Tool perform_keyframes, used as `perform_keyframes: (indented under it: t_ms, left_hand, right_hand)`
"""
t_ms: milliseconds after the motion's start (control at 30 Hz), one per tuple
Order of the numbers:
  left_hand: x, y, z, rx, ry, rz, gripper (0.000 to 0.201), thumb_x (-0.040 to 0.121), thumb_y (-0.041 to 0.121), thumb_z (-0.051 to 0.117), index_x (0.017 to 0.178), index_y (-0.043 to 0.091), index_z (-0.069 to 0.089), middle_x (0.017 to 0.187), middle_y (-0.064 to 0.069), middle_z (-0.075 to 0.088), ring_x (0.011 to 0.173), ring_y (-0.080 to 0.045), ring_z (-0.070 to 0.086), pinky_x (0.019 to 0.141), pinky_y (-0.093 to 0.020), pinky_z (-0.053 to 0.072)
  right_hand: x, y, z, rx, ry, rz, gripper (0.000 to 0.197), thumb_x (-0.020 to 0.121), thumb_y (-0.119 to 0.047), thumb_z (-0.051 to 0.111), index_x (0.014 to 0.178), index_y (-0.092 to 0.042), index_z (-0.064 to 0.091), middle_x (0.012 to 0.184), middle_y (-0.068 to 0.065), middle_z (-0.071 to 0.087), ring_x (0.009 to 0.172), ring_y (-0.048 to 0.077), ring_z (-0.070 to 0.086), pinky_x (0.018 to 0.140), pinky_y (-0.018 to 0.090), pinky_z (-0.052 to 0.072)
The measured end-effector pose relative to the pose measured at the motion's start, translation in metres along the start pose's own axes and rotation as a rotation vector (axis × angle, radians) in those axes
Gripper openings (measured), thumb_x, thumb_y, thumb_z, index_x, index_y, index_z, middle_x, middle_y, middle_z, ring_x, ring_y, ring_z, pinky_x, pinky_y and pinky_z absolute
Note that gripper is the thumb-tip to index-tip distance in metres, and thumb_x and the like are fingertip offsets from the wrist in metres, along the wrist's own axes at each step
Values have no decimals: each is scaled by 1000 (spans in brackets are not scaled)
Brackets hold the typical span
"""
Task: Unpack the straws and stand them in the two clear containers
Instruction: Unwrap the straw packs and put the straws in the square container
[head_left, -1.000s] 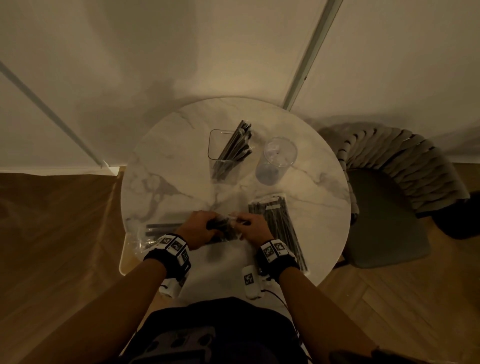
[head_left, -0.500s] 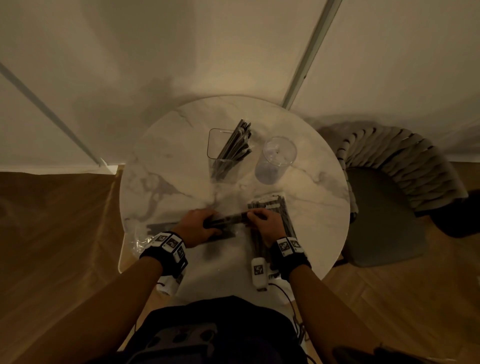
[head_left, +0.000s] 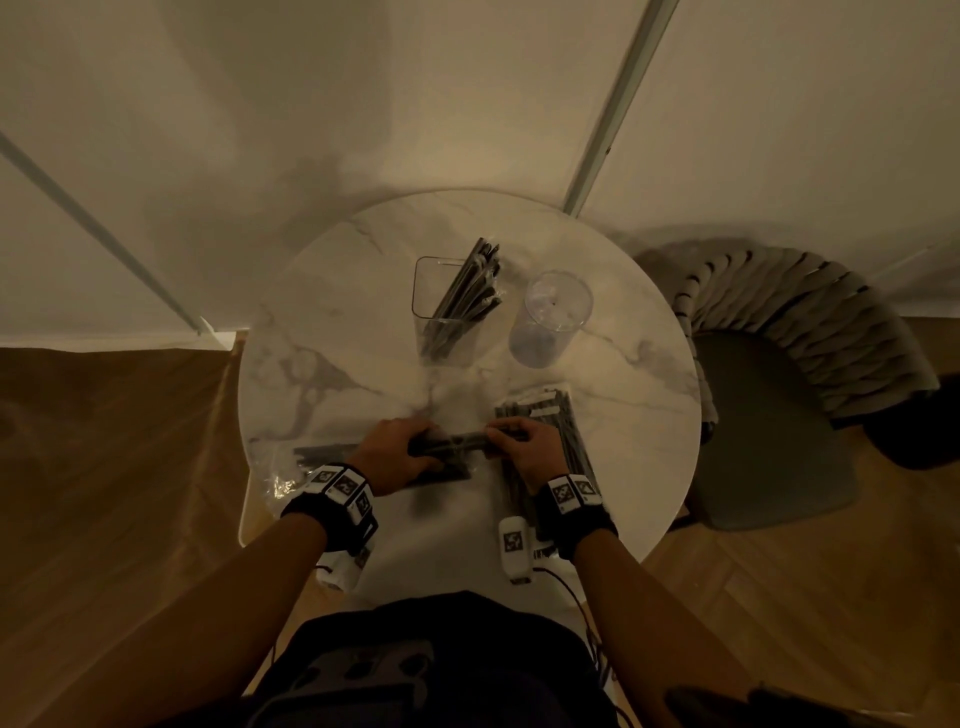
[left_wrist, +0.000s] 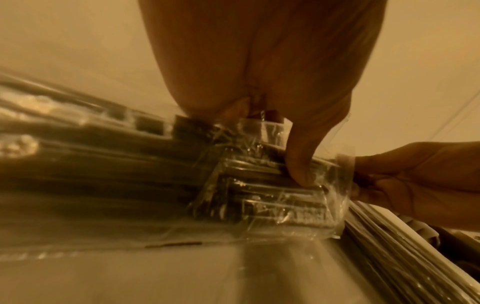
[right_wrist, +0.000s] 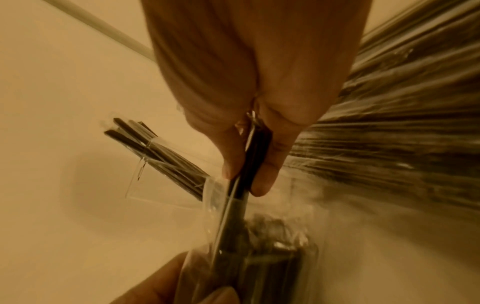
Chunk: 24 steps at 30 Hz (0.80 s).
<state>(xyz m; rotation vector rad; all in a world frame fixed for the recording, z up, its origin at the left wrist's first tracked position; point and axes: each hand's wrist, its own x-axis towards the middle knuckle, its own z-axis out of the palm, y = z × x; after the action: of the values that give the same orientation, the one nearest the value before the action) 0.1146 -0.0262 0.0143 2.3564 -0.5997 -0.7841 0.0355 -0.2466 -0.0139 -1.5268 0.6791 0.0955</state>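
On the near part of the round marble table (head_left: 363, 322), my left hand (head_left: 400, 447) grips a clear plastic pack of black straws (head_left: 447, 447) (left_wrist: 272, 197), thumb pressing on its open end. My right hand (head_left: 519, 441) (right_wrist: 249, 176) pinches a few black straws (right_wrist: 241, 185) that stick out of the pack's mouth, between thumb and fingers. Further back stands a square clear container (head_left: 441, 312) with several wrapped black straws leaning in it. Beside it on the right stands a round clear container (head_left: 550, 317) that looks empty.
Another pack of straws (head_left: 550, 415) lies under my right wrist. More straws in crumpled plastic (head_left: 317, 457) lie at the table's left edge. A woven chair (head_left: 779, 374) stands right of the table. A white wall is close behind.
My right hand has moved right, away from the left, drawing straws partway out of the pack. The left hand stays in place on the pack.
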Motion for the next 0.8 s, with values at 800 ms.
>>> perform_keyframes:
  t_ms: [800]
  left_hand:
    - [1, 5, 6, 12, 44, 23, 40, 73, 33, 81, 111, 25, 69, 101, 3, 69, 85, -8, 54, 76, -21, 37]
  right_hand:
    - [-2, -7, 18, -183, -117, -9, 19, 79, -5, 80, 98, -7, 77, 82, 7, 74, 58, 8, 66, 59, 22, 55]
